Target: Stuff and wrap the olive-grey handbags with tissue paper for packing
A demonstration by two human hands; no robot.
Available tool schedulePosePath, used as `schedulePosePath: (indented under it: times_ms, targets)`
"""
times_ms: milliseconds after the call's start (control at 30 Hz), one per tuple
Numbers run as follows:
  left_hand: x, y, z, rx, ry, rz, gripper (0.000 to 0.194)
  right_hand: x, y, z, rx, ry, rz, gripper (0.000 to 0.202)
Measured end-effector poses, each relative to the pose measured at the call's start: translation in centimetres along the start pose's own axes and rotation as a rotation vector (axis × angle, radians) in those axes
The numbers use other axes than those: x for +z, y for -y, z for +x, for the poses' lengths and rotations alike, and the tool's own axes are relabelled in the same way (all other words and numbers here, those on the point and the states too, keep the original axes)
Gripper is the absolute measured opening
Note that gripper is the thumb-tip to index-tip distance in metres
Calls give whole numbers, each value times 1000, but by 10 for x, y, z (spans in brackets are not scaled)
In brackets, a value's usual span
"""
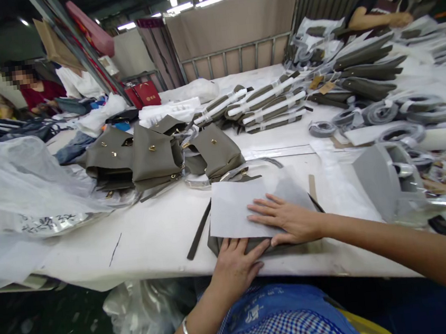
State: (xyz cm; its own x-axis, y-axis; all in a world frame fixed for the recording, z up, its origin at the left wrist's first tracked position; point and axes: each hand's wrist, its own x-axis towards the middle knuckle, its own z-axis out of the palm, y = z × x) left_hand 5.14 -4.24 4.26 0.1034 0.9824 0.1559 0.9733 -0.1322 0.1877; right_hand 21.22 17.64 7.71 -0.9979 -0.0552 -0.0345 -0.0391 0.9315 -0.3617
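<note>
A sheet of thin white paper (235,208) lies over an olive-grey handbag (214,246) at the near edge of the table. My right hand (282,216) rests flat on the paper with its fingers spread. At the bag's near edge, my left hand (237,264) presses down with fingers stretched out, close to the right thumb. A dark strap (200,230) sticks out to the left of the bag. Behind the paper curves a wrapped handle (258,164). Most of the bag is hidden under the paper and my hands.
Several olive handbags (154,155) stand behind to the left, beside a clear plastic bag (28,177). Flat wrapped bag pieces (272,103) and coiled wrapped straps (380,112) lie farther back and right. A grey stiff form (384,182) stands right. Other people work across the tables.
</note>
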Motion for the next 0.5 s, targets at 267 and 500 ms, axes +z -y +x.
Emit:
schedulePosePath:
  times_ms: [267,500]
  targets:
    - [3,-1,-3,-29,28,-49,51,-9,2,-26,-177,45,46,72]
    - [7,1,-6,11,-27,-58,45,-17,5,-27,-72,81,313,40]
